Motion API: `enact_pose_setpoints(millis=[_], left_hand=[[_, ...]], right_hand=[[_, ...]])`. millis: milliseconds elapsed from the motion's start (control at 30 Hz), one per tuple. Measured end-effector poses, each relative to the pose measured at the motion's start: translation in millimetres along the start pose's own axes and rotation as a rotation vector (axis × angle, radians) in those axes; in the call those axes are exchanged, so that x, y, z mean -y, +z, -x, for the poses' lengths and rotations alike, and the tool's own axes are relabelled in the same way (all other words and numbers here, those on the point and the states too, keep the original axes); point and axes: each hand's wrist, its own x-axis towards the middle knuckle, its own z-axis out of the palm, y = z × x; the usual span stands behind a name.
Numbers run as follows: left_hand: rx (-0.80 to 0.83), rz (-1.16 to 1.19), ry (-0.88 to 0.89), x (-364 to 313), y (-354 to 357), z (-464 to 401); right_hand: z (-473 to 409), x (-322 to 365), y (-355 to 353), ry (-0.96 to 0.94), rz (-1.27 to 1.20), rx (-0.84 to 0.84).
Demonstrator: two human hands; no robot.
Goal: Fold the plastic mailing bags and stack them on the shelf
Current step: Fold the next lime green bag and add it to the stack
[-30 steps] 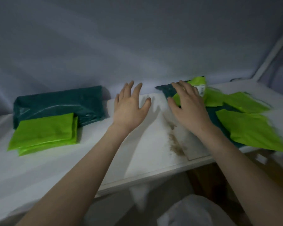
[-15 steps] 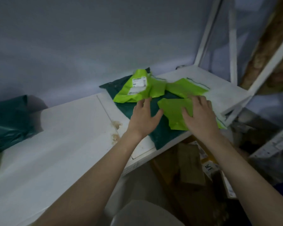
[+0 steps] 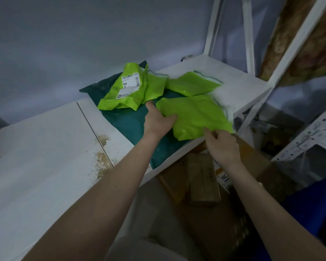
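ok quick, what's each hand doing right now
Left hand: grips the left edge of the nearest lime-green mailing bag.
Right hand: pinches the near edge of the same bag.

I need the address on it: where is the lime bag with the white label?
Head view: the labelled lime bag lies at the shelf's back on the dark green bag, beyond the left hand.

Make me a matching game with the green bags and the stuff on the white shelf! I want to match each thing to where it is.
Things:
1. lime green plastic mailing bag with a white label
2. plain lime green plastic mailing bag
3. dark green plastic mailing bag
4. brown stain

Places:
A. held by both hands
B. on the bare white shelf
C. flat beneath the lime bags
D. nearest the wall

Pairs: 1-D, 2-A, 3-C, 4-B
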Motion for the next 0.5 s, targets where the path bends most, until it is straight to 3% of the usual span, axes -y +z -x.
enact_pose_setpoints(millis=[133, 267, 367, 500], left_hand=[[0.008, 0.294, -0.138, 0.6, 4.3, 4.7], [0.174, 0.440, -0.166, -2.2, 0.4, 21.5], [0.224, 0.425, -0.106, -1.0, -8.0, 32.4], [0.146, 0.528, -0.177, -2.6, -39.7, 41.6]], right_hand=[[-0.1, 14.9, 2.2, 0.029, -0.366, -0.010], [1.7, 35.7, -0.1, 0.068, -0.722, -0.063], [5.8, 47.0, -4.2, 0.009, -0.777, -0.112], [17.3, 64.2, -12.3, -0.081, -0.786, -0.113]])
